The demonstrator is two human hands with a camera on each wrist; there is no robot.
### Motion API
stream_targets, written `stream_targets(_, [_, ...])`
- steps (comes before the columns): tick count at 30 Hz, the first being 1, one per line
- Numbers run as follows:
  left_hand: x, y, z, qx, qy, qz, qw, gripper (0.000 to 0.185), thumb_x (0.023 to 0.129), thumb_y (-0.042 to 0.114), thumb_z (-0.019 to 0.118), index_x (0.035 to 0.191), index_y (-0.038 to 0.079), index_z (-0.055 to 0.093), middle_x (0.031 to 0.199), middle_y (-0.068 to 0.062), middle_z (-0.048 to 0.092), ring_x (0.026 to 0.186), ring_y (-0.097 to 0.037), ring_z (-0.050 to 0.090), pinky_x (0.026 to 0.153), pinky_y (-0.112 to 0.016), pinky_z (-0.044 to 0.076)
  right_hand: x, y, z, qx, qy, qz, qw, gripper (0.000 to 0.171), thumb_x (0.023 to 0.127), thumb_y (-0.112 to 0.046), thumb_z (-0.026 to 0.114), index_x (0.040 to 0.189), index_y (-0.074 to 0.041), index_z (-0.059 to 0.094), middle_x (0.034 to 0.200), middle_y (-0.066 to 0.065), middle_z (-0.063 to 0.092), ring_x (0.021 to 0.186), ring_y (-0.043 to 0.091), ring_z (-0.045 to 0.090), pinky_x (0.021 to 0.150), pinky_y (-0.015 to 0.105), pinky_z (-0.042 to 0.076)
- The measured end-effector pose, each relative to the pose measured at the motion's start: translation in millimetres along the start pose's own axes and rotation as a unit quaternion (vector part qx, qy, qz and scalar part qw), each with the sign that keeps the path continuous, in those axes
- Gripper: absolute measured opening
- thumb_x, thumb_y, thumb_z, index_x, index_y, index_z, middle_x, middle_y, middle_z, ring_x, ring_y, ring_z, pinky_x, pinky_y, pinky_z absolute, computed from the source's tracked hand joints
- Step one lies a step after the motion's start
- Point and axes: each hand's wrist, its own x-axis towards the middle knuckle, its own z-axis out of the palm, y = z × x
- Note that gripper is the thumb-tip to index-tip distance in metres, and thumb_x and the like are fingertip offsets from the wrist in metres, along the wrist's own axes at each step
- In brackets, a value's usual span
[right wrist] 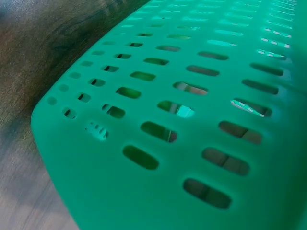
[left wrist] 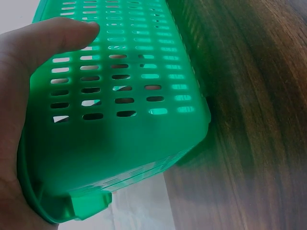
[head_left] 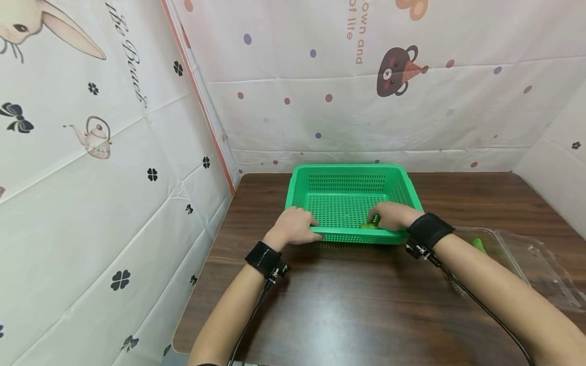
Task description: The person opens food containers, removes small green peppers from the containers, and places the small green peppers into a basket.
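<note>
While the head view shows the green basket (head_left: 350,203) lying crosswise at the table's (head_left: 348,305) far middle, the left hand (head_left: 295,227) grips its near-left rim and the right hand (head_left: 393,215) reaches inside, seemingly pinching a small green piece (head_left: 370,224). Left wrist: the thumb (left wrist: 53,36) presses the slotted wall. Right wrist: only basket wall (right wrist: 192,124), no hand.

- Basket (head_left: 349,178): bright green, walls and floor pierced with rows of slots.
- Table (head_left: 357,300): dark brown wood grain.
- Wrist straps (head_left: 262,258): black.
- Tray (head_left: 526,254): clear, a green piece showing at its near edge.
- Backdrop (head_left: 114,168): white, printed with black clovers, bows, a teapot, coloured dots, a brown bear.
</note>
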Motion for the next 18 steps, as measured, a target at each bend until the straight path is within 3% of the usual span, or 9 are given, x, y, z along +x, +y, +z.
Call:
stream_targets(12, [0.9, 0.1, 0.3, -0.001, -0.006, -0.003, 1.0000, 0.041, 0.090, 0.057, 0.067, 0.119, 0.031, 0.078, 0.113, 0.011, 0.077, 0.104, -0.013, 0.070, 0.097, -0.037, 0.050, 1.0, -0.1, -0.1, -0.007, 0.001, -0.009, 1.000, 0.034, 0.093, 0.002, 0.059, 0.124, -0.001, 0.072, 0.127, 0.024, 0.068, 0.103, 0.031, 0.066, 0.071, 0.034, 0.045])
stream_targets(18, [0.6, 0.3, 0.8, -0.004, -0.010, -0.004, 0.9999, 0.041, 0.090, 0.058, 0.067, 0.121, 0.032, 0.077, 0.116, 0.011, 0.076, 0.106, -0.014, 0.069, 0.097, -0.036, 0.049, 1.4, 3.2, 1.6, 0.019, -0.027, -0.029, 0.999, 0.037, 0.095, 0.006, 0.052, 0.127, 0.000, 0.070, 0.130, 0.024, 0.066, 0.117, 0.041, 0.064, 0.088, 0.047, 0.057])
